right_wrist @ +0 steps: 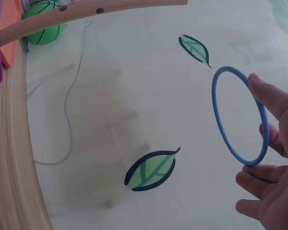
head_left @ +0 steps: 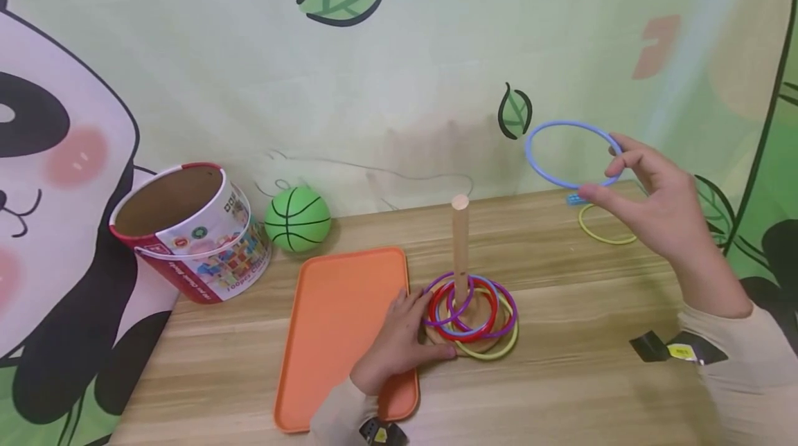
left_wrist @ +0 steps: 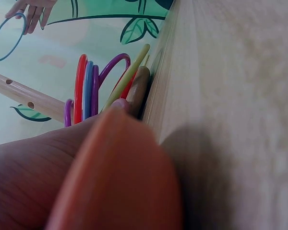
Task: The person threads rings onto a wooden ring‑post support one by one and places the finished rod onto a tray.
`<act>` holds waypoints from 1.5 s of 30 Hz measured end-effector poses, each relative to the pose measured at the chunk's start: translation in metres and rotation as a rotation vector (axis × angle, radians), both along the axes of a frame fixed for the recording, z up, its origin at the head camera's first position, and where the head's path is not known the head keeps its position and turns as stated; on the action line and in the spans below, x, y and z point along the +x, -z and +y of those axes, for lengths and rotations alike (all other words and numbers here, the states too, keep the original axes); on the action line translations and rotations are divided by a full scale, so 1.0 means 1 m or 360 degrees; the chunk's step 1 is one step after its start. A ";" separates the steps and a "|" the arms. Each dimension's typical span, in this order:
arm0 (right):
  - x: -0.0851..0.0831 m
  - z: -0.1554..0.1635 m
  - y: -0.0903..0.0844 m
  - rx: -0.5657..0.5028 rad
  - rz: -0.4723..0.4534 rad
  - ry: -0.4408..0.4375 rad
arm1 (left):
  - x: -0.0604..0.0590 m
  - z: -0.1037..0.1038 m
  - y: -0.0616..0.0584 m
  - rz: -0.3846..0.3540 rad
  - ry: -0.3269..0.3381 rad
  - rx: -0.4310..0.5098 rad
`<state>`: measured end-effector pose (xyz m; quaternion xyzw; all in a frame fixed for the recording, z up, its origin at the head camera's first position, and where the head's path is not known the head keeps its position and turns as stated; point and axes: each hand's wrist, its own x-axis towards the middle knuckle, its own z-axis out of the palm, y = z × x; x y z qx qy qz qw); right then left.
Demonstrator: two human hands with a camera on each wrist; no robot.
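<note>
I have the blue ring [head_left: 570,154] pinched in my right hand [head_left: 654,207], thumb and fingertips on its near rim, held up in the air at about 2 o'clock from the wooden peg [head_left: 460,242] and well apart from it. My left hand [head_left: 399,342] rests with relaxed fingers against the peg's base at 9 o'clock, touching the stacked rings [head_left: 470,311] there and holding nothing; that grip looks right for steadying the stand.

To do this well, I judge the ring should be kept level, its opening centred over the peg top, and let go only when the peg shows through the middle. The pinch is light and on one side, so the ring could tilt and catch the tip.

For room: the air between ring and peg is free. The orange tray [head_left: 339,335] lies just beside the base at 9 o'clock, under my left wrist. A yellow ring [head_left: 605,230] lies on the desk [head_left: 561,377] below my right hand, near the far edge, where the backdrop stands close behind. The green ball [head_left: 298,219] and tub [head_left: 187,231] sit well off at 10 o'clock.
</note>
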<state>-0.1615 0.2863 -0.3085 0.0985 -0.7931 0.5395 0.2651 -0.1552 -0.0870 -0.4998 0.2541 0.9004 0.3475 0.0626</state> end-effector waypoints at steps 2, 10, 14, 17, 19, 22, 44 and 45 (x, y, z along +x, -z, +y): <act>0.001 -0.002 -0.001 0.0006 0.0009 -0.0008 | 0.000 0.000 0.000 0.0000 0.0000 -0.0006; 0.003 -0.011 -0.009 0.0032 0.0056 -0.0048 | 0.000 -0.001 -0.001 -0.0010 -0.0002 -0.0021; 0.005 -0.018 -0.013 0.0023 0.0089 -0.0097 | 0.001 0.000 -0.001 -0.0006 0.0002 -0.0019; 0.007 -0.024 -0.015 0.0023 0.0093 -0.0132 | 0.001 -0.001 -0.001 -0.0010 0.0000 -0.0018; 0.009 -0.029 -0.015 0.0034 0.0084 -0.0141 | 0.001 -0.001 -0.001 -0.0028 -0.0007 -0.0025; 0.011 -0.034 -0.016 0.0058 0.0075 -0.0151 | 0.002 -0.002 0.000 -0.0031 -0.0013 -0.0029; 0.016 -0.069 -0.009 0.0351 0.0249 -0.0296 | 0.000 -0.001 0.000 0.0007 0.0005 -0.0024; 0.016 -0.070 -0.008 0.0347 0.0239 -0.0301 | 0.000 0.000 0.000 0.0008 0.0005 -0.0027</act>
